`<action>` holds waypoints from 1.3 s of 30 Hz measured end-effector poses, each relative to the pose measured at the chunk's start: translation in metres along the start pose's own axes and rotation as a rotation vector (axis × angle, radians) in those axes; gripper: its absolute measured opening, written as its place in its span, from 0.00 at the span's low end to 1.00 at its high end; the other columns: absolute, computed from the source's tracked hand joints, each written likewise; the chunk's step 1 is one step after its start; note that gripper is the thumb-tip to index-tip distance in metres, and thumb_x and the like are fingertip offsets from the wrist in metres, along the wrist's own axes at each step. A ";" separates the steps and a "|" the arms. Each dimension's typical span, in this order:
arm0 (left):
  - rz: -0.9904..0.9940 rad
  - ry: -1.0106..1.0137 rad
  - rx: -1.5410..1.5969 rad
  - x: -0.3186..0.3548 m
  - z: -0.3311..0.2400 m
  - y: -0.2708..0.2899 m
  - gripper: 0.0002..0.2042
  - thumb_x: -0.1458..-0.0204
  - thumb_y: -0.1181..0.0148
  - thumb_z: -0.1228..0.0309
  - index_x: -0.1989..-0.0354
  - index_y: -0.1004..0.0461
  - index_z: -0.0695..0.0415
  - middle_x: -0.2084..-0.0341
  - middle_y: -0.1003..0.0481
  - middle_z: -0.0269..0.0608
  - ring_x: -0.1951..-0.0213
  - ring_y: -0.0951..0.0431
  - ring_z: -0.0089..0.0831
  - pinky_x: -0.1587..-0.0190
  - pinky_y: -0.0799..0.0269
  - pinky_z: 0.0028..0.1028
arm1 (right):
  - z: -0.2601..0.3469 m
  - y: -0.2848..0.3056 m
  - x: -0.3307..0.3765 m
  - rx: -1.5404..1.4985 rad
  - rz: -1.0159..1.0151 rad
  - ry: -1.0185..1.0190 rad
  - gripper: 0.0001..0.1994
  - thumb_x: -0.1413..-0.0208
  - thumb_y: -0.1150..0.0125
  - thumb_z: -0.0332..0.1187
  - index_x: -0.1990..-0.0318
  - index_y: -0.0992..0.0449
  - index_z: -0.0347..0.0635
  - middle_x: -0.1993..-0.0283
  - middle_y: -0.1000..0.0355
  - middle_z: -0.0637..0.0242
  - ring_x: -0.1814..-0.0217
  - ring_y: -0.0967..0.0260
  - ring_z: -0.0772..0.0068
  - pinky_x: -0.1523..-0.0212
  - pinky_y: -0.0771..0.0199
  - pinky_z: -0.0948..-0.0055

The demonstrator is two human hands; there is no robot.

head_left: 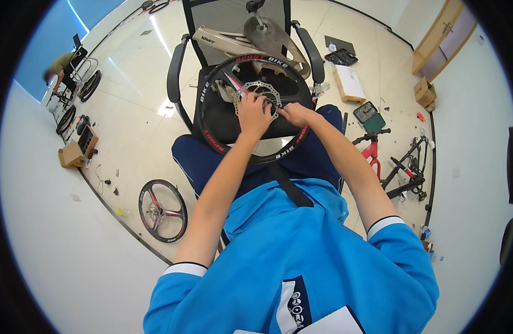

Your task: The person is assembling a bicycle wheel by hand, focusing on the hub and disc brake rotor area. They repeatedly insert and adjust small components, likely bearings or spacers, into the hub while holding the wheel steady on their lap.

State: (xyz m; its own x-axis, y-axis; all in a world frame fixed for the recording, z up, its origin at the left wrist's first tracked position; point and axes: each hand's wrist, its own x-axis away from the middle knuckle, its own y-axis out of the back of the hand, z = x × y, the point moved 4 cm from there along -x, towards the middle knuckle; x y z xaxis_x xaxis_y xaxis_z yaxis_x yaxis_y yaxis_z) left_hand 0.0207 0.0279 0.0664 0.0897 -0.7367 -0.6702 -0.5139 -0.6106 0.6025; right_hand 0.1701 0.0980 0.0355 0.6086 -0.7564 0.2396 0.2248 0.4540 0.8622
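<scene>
right now the bicycle wheel (256,106) lies flat across the chair seat (223,119), its brake disc (262,92) facing up. left hand (254,115) and right hand (294,114) both press curled fingers on its hub.

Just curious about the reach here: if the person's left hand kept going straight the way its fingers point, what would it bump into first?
The left hand already rests at the brake disc in the middle of the bicycle wheel, so the disc comes first. Beyond it would likely be the wheel's far rim, then the office chair; depth is hard to judge.
</scene>
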 end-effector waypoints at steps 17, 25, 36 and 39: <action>-0.253 1.379 1.581 0.075 0.015 -0.097 0.10 0.46 0.35 0.73 0.62 0.29 0.63 0.70 0.25 0.41 0.71 0.23 0.30 0.66 0.24 0.26 | -0.006 0.003 -0.006 0.117 -0.011 0.149 0.19 0.34 0.58 0.42 0.51 0.23 0.41 0.63 0.25 0.42 0.58 0.26 0.41 0.57 0.25 0.52; -0.097 1.347 1.424 0.089 0.019 -0.082 0.09 0.45 0.36 0.75 0.61 0.28 0.65 0.70 0.24 0.43 0.69 0.22 0.33 0.63 0.23 0.28 | 0.001 0.067 -0.013 0.483 -0.077 0.193 0.16 0.37 0.51 0.44 0.60 0.20 0.44 0.66 0.23 0.49 0.61 0.24 0.46 0.60 0.24 0.53; -0.084 1.289 1.481 0.084 0.019 -0.078 0.09 0.45 0.36 0.73 0.60 0.27 0.64 0.69 0.23 0.41 0.68 0.22 0.30 0.62 0.23 0.27 | 0.011 0.062 -0.027 0.574 -0.387 0.280 0.20 0.43 0.44 0.47 0.67 0.26 0.34 0.65 0.27 0.51 0.61 0.25 0.49 0.60 0.24 0.58; -0.077 1.284 1.495 0.084 0.020 -0.078 0.10 0.45 0.36 0.73 0.60 0.28 0.65 0.66 0.23 0.44 0.64 0.21 0.33 0.57 0.23 0.29 | 0.014 0.056 -0.015 0.435 -0.417 0.266 0.23 0.44 0.44 0.50 0.67 0.26 0.32 0.64 0.27 0.48 0.60 0.26 0.46 0.57 0.26 0.56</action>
State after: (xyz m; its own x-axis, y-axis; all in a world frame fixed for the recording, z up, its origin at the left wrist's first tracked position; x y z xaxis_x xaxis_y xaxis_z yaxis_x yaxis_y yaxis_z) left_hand 0.0514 0.0189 -0.0456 0.2486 -0.8839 0.3961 -0.6024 -0.4613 -0.6514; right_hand 0.1627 0.1279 0.0865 0.7165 -0.6606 -0.2241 0.1885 -0.1260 0.9740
